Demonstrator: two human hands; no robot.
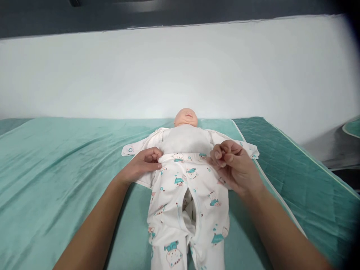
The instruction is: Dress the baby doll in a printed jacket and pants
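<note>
A baby doll (186, 117) lies on its back, head at the far end, its torso covered in plain white. Open-crotch baby pants (205, 187), white with printed animals, are on its lower body, the waistband up at the belly. At the waistband's left side, my left hand (146, 160) is closed on the pants' edge, thumb on the cloth. My right hand (234, 163) is by the waistband's right side, somewhat raised, fingers curled in with nothing visible in them. A printed baby shirt (135, 148) lies spread under the doll, its sleeves out to both sides.
A light green sheet (70, 168) with creases covers the surface beneath the doll. On the right lies a darker green quilted pad (303, 180) with a pale edge. A white wall (180, 71) rises behind the doll's head.
</note>
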